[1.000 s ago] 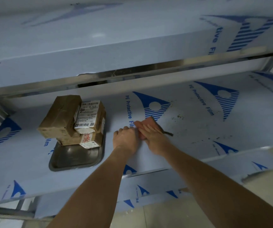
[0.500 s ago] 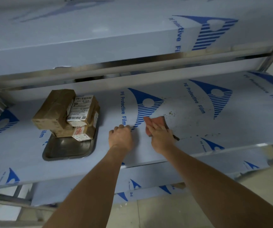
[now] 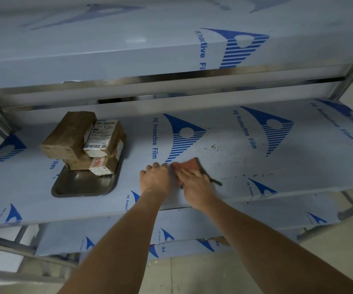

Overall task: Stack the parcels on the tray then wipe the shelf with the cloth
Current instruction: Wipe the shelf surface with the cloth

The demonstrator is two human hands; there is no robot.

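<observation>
Above: I see a film-wrapped steel upper tier with blue logos.
Below: a film-wrapped lower tier.
Floor: pale tiled floor beneath the rack.

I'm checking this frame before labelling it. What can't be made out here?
Head view only:
- Most of the cloth: covered by the right hand.
- Left hand fingertips: hidden behind its knuckles.
- Parcels: label text too small; exact count unclear.
- Tray far end: hidden by the parcels.
- Shelf back edge: hidden by the upper shelf.
</observation>
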